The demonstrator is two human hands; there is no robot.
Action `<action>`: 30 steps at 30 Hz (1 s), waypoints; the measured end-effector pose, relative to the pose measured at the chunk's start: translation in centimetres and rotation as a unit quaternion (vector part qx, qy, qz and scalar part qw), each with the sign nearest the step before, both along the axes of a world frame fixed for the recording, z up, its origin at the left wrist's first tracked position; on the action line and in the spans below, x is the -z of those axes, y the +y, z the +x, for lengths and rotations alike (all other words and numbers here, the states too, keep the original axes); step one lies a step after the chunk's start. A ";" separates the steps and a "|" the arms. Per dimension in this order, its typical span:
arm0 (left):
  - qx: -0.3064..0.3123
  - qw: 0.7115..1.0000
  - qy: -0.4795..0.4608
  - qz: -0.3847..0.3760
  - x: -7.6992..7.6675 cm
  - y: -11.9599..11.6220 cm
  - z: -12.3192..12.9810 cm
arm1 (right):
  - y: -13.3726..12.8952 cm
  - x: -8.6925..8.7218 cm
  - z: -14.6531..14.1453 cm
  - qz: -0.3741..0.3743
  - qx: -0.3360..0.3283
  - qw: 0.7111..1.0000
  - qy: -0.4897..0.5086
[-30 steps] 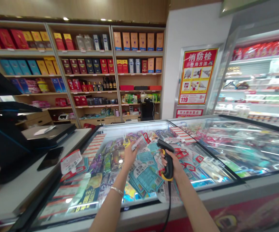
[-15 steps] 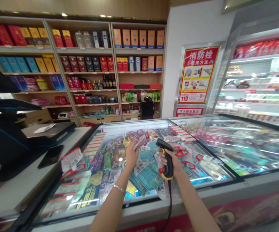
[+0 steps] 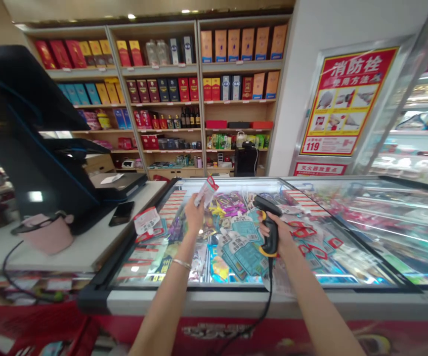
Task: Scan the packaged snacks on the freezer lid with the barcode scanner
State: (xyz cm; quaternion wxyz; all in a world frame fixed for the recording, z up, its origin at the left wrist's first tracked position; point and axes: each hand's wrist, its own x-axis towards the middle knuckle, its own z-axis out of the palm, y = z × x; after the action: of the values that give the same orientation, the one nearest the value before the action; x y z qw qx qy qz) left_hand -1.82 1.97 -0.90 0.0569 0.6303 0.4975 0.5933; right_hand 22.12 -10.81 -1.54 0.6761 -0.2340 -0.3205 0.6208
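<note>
1 pkt (image 3: 207, 192) in L hand (image 3: 194, 212), scanner (image 3: 269, 225) in R (image 3: 278, 232).

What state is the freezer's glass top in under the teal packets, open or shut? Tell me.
Shut: the teal packets lie on the glass top, and goods show through it.

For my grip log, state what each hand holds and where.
Left hand: a red-and-white packet, by its lower end. Right hand: a barcode scanner, by its handle.
</note>
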 end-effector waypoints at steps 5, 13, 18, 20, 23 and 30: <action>-0.142 0.987 -0.065 -0.026 -1.4 0.9 -10.0 | 2.5 -1.1 -6.2 0.028 -0.051 0.998 0.001; -0.251 0.961 -0.038 -0.106 0.8 2.6 -18.1 | 6.8 1.2 -16.5 -0.011 -0.140 0.989 0.037; -0.203 0.940 0.210 -0.178 4.3 2.9 -18.5 | 8.2 4.7 -19.8 -0.090 -0.180 0.979 0.041; -0.179 0.923 0.249 -0.232 5.1 2.9 -18.4 | 8.3 5.9 -20.3 -0.116 -0.183 0.975 0.035; -0.181 0.910 0.266 -0.261 5.4 2.9 -18.2 | 8.1 6.8 -20.5 -0.126 -0.182 0.974 0.037; -0.172 0.919 0.248 -0.253 5.4 3.2 -18.7 | 7.8 6.8 -20.4 -0.123 -0.172 0.976 0.052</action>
State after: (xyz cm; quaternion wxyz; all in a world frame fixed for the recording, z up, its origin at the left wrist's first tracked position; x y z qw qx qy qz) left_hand -20.54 5.19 -6.31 -0.0138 0.6268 0.7298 0.2726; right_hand 1.74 -3.04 -8.32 0.5415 -0.2240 -0.2416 0.7734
